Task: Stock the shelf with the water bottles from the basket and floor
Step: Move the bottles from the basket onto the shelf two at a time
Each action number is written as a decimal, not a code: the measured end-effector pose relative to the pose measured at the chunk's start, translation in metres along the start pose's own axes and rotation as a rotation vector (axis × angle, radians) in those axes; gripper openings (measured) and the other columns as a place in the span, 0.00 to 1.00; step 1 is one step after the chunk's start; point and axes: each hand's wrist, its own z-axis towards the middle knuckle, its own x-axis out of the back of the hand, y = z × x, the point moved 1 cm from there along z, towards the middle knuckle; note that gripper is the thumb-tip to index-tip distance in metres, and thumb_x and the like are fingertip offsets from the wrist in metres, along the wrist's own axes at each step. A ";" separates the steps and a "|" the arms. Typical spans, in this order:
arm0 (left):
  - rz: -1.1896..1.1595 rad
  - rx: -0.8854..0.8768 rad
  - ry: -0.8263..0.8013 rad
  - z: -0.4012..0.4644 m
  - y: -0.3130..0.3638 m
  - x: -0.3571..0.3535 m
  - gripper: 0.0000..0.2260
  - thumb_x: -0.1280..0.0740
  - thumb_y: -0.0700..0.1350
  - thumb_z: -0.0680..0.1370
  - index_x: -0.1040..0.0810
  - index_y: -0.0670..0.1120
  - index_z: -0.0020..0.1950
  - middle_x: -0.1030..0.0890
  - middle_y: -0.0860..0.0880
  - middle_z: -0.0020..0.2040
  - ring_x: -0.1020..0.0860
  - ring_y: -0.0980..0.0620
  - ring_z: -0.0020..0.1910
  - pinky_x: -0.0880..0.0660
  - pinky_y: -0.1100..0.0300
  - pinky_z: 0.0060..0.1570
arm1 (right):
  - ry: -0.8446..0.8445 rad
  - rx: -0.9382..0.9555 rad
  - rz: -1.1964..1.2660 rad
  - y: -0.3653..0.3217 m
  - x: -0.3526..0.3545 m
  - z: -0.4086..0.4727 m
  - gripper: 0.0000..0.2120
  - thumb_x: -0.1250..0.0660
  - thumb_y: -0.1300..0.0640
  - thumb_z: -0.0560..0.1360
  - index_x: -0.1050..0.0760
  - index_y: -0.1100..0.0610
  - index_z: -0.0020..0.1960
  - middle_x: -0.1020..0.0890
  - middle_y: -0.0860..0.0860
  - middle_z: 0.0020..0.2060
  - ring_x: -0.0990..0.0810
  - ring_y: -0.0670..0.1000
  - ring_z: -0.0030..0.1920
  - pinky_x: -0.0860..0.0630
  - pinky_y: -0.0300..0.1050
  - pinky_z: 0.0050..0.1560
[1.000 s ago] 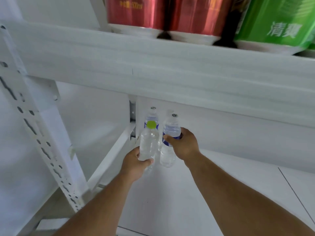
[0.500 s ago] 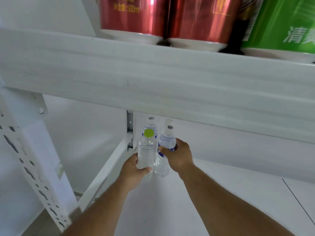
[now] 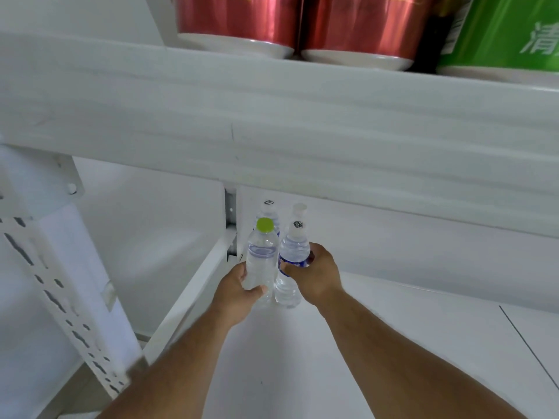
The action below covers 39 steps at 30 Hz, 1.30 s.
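Your left hand grips the green-capped bottle; your right hand grips the white-capped bottle (both upright, at the shelf corner).

A white lower shelf carries four clear water bottles clustered in its back left corner: a green-capped bottle in the left hand, a white-capped bottle in the right hand, two more bottles just behind the hands. Above the hands, an upper shelf holds two red cans and a green can.
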 end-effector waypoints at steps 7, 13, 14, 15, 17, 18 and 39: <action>0.124 0.036 -0.011 -0.020 0.003 0.004 0.26 0.28 0.43 0.74 0.30 0.50 0.71 0.26 0.58 0.63 0.28 0.53 0.68 0.32 0.61 0.60 | -0.051 -0.126 -0.068 0.011 0.003 -0.013 0.28 0.23 0.53 0.69 0.30 0.50 0.66 0.22 0.48 0.62 0.21 0.46 0.53 0.28 0.35 0.43; 0.401 0.054 -0.046 -0.061 0.016 0.012 0.24 0.32 0.49 0.74 0.32 0.53 0.70 0.23 0.54 0.59 0.22 0.49 0.57 0.22 0.57 0.52 | -0.081 -0.255 -0.181 0.007 0.014 -0.046 0.41 0.29 0.45 0.75 0.46 0.54 0.79 0.35 0.52 0.76 0.29 0.55 0.70 0.29 0.42 0.51; 0.461 0.069 -0.076 -0.068 0.020 0.014 0.27 0.32 0.50 0.74 0.35 0.52 0.73 0.25 0.50 0.66 0.24 0.47 0.62 0.23 0.52 0.58 | -0.088 -0.260 -0.207 0.003 0.017 -0.054 0.40 0.30 0.44 0.75 0.46 0.54 0.79 0.35 0.52 0.76 0.29 0.55 0.70 0.30 0.42 0.52; 0.518 0.089 -0.098 -0.075 0.023 0.017 0.31 0.33 0.51 0.75 0.39 0.51 0.77 0.30 0.49 0.72 0.28 0.46 0.67 0.26 0.51 0.63 | -0.096 -0.262 -0.235 -0.001 0.019 -0.062 0.40 0.32 0.43 0.75 0.46 0.55 0.80 0.34 0.52 0.76 0.29 0.55 0.70 0.31 0.42 0.54; 0.587 0.096 -0.124 -0.091 0.032 0.022 0.35 0.34 0.53 0.77 0.45 0.49 0.79 0.38 0.49 0.77 0.34 0.46 0.73 0.31 0.51 0.69 | -0.107 -0.251 -0.304 -0.009 0.023 -0.081 0.39 0.34 0.42 0.76 0.46 0.56 0.79 0.33 0.52 0.75 0.29 0.55 0.70 0.31 0.42 0.55; 0.614 0.081 -0.136 -0.099 0.037 0.024 0.35 0.34 0.53 0.77 0.46 0.49 0.80 0.38 0.49 0.78 0.34 0.46 0.74 0.32 0.51 0.69 | -0.112 -0.243 -0.342 -0.013 0.025 -0.091 0.39 0.34 0.42 0.76 0.46 0.56 0.79 0.33 0.52 0.75 0.29 0.55 0.70 0.31 0.43 0.57; 0.936 0.050 -0.299 -0.315 0.040 0.040 0.33 0.35 0.53 0.76 0.44 0.50 0.79 0.44 0.49 0.80 0.38 0.44 0.75 0.36 0.49 0.71 | -0.368 0.112 -0.887 0.013 0.050 -0.322 0.38 0.38 0.39 0.77 0.45 0.59 0.78 0.40 0.57 0.77 0.42 0.58 0.77 0.41 0.52 0.74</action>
